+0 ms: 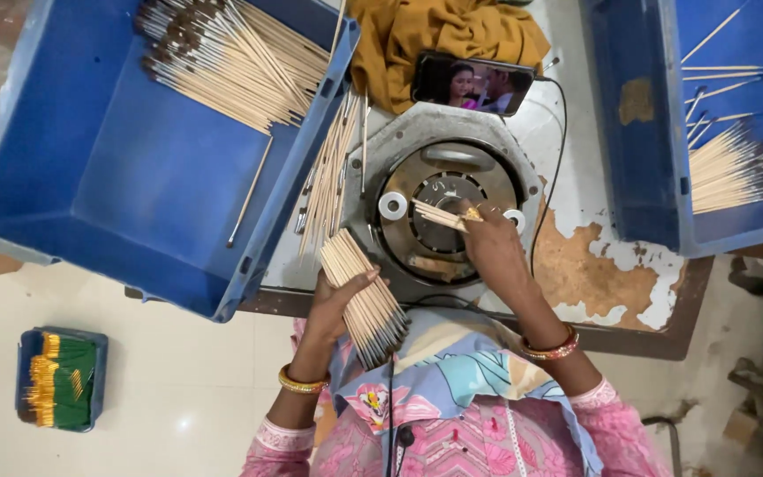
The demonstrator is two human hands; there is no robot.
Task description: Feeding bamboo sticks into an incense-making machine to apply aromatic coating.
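Feeding a few thin sticks (pixel 439 215) into the round metal machine (pixel 445 212) on the tabletop (pixel 576 265), with right hand (pixel 490 240) pinched shut on their near ends. Gripping a thick bundle of sticks (pixel 366 296) in left hand (pixel 339 300), fingers wrapped around it, just in front of the machine. Best done by keeping the fed sticks level and aimed at the centre opening, drawing only a few from the bundle at a time. Blue crates (pixel 117 177) of sticks on both sides, a phone (pixel 472 84) propped behind. Hard to make out: the machine's opening, hidden under sticks and fingers; right crate cut off.
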